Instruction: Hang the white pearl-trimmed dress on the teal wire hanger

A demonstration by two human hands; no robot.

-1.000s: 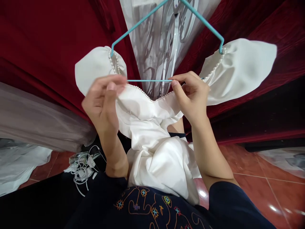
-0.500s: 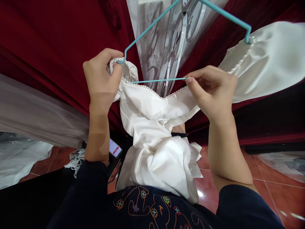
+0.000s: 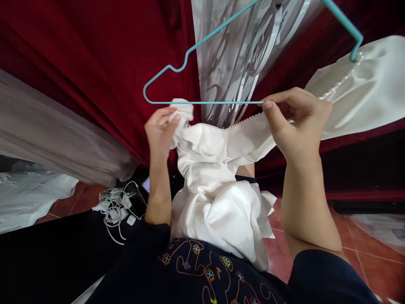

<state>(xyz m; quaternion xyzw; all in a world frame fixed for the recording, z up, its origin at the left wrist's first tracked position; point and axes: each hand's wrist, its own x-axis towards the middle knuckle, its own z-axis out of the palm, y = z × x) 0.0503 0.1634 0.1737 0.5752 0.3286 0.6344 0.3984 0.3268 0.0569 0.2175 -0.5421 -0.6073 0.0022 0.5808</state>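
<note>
A white satin dress [image 3: 215, 177] with a pearl-trimmed neckline hangs in front of me. A teal wire hanger [image 3: 202, 102] is above it. Its left end is bare, while its right end still sits inside the dress's puffed right sleeve [image 3: 360, 101]. My left hand [image 3: 163, 128] is closed on the bunched left sleeve, just below the hanger's bottom bar. My right hand [image 3: 295, 120] pinches the bottom bar together with the neckline fabric. The dress skirt falls onto my lap.
Dark red curtains [image 3: 79, 55] and a sheer white patterned curtain [image 3: 240, 55] hang behind. A grey fabric [image 3: 47, 139] drapes at left. White cables and chargers [image 3: 115, 209] and a phone [image 3: 146, 184] lie on the floor. Red floor tiles [image 3: 357, 245] show at right.
The left sleeve has come off the hanger's left end. My left hand has dropped below the bar with the sleeve bunched in it. The hanger has shifted right.
</note>
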